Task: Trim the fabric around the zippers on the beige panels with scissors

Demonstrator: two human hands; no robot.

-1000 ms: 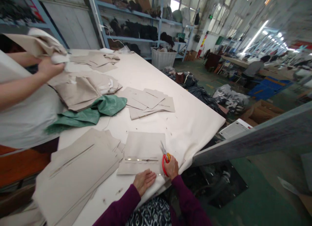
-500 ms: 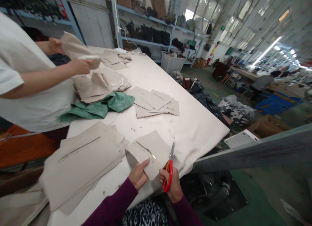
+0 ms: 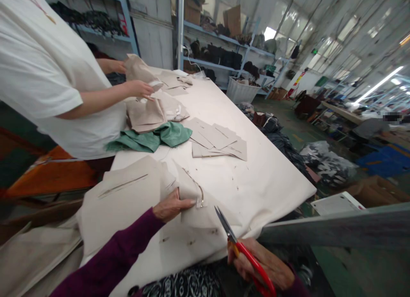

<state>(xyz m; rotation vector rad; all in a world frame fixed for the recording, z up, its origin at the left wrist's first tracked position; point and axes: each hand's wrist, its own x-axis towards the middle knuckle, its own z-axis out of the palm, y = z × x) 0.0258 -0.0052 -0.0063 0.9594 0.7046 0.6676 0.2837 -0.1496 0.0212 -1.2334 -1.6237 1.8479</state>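
Observation:
My left hand [image 3: 171, 205] pinches the near edge of a beige fabric piece [image 3: 188, 187] between thumb and fingers. The piece is lifted and bent, with a slit and a short brass-coloured zipper [image 3: 200, 194] along it. My right hand [image 3: 259, 260] grips scissors [image 3: 240, 246] by their red handles. Their blades point up and left, apart from the fabric and close to its right side. To the left of my left hand lies a stack of larger beige fabric pieces [image 3: 123, 196], the top one slit.
Slit beige pieces [image 3: 219, 139] and a green cloth [image 3: 160, 137] lie farther up the white table [image 3: 275, 173]. At the left a co-worker in a white shirt [image 3: 92, 96] handles beige fabric [image 3: 139, 71]. A grey metal beam [image 3: 336, 226] runs along the right.
My left hand has moved up and left with the fabric piece, which is now more bent. My right hand and the scissors have moved right and down, away from the piece. The view has shifted left.

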